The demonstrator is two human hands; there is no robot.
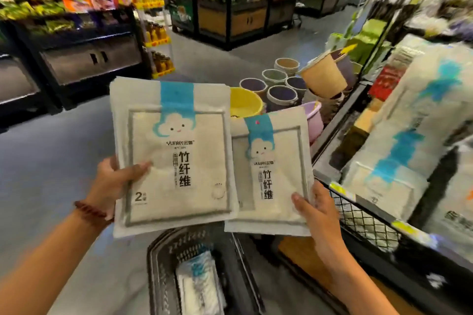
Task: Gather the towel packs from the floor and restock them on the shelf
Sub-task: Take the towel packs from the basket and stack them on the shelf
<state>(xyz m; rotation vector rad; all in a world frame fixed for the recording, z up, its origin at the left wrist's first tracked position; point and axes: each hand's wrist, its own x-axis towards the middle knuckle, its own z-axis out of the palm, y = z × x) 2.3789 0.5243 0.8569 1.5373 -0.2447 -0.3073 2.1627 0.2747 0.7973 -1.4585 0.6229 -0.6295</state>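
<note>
The left hand (pixel 112 184) grips the left towel pack (pixel 176 161) at its lower edge, thumb on its face; the right hand (pixel 320 215) likewise grips the right towel pack (pixel 271 176); both packs are upright in mid-air; the shelf (pixel 368 220) lies rightward, nearest the right hand.

Floor (pixel 51 161): basket (pixel 158 263), buckets (pixel 282 94). Shelf (pixel 363 222): blurred, probably towel packs (pixel 414 120).

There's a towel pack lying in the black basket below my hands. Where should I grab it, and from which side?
Come from above: the walls of the black basket close off its sides. The towel pack is thin and flat, so pinch its blue-banded end, which looks the most exposed, with the thumb on the top face and the fingers slid beneath.
</note>
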